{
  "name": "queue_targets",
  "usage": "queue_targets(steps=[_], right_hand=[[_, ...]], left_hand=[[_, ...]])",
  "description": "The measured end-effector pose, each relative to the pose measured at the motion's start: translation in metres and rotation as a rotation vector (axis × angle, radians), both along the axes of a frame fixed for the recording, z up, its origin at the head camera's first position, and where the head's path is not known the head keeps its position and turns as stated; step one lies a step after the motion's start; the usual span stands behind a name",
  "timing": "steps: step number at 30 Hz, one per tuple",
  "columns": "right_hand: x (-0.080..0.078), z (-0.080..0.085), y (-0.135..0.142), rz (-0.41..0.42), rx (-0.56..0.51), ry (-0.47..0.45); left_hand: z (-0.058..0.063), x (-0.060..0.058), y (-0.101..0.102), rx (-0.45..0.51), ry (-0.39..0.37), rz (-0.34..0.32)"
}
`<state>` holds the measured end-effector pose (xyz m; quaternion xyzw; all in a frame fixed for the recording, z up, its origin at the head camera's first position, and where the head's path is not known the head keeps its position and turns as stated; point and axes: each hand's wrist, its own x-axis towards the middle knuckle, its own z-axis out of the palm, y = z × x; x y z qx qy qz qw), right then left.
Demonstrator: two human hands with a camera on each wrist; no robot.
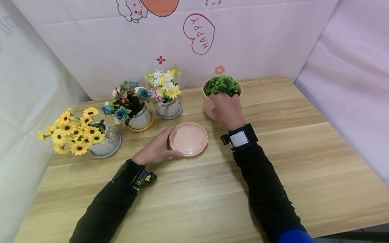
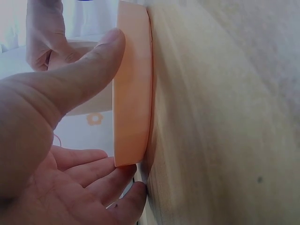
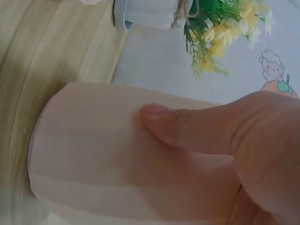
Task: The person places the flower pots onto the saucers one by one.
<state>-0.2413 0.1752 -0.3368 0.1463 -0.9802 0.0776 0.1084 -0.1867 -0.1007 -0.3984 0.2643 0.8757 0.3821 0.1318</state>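
A shallow pink saucer (image 1: 189, 140) lies at the middle of the table. My left hand (image 1: 155, 147) holds it from the left, thumb on the near rim and fingers at the far side. In the left wrist view the side wall of the saucer (image 2: 132, 89) shows between thumb and fingers, its base close against the wood. Farther back and to the right stands a pink flowerpot (image 1: 209, 107) with a leafy green plant (image 1: 222, 85). My right hand (image 1: 227, 110) grips its near rim, the thumb (image 3: 173, 124) flat along the outer wall; the other fingers are mostly hidden.
Left of the saucer stand three whitish pots on small saucers: yellow sunflowers (image 1: 74, 131), blue roses (image 1: 121, 114) and white-yellow daisies (image 1: 165, 84). A printed cloth (image 1: 258, 37) hangs behind the wooden table (image 1: 304, 162), with pale cloth at both sides.
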Motion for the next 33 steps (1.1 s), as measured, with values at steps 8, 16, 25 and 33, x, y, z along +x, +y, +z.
queue_targets(steps=[8, 16, 25, 33], right_hand=[[0.001, 0.000, -0.005, 0.029, -0.015, 0.009], [0.007, 0.009, -0.011, 0.071, -0.039, 0.011], [0.030, 0.035, -0.025, 0.182, -0.046, 0.065], [0.061, 0.054, -0.042, 0.274, -0.105, 0.002]], left_hand=[[-0.001, 0.000, 0.000, 0.002, -0.004, -0.003], [-0.001, 0.000, 0.001, 0.000, 0.001, 0.010], [0.000, -0.002, 0.001, -0.011, 0.019, 0.001], [-0.002, -0.002, 0.000, 0.051, 0.022, -0.027]])
